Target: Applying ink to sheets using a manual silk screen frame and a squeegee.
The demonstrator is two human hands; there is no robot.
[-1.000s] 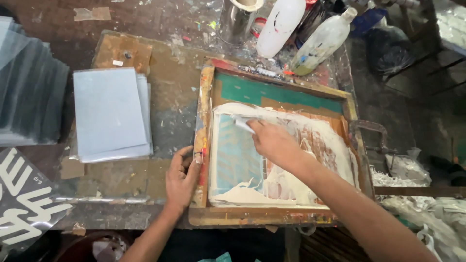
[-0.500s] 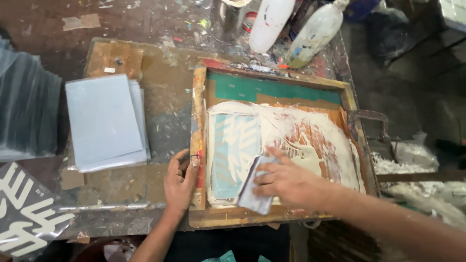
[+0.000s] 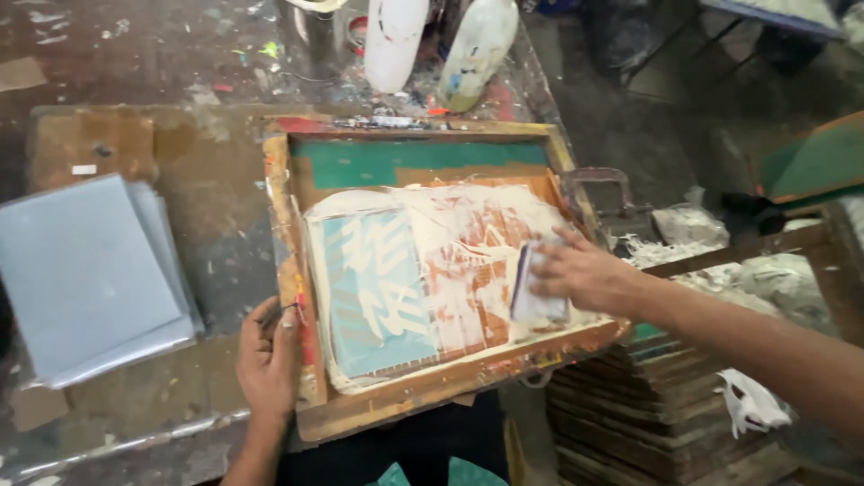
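- Right hand closed over a small squeegee, blade pressed flat on the mesh at the near-right corner of the wooden screen frame.
- Left hand curled over the frame's left rail, fingers gripping its edge.
- White ink smeared across the mesh; teal stencil panel sits in the left half.
- Stack of grey sheets left of the frame on the paint-spattered tabletop.
- Two white bottles beyond the frame's far edge.
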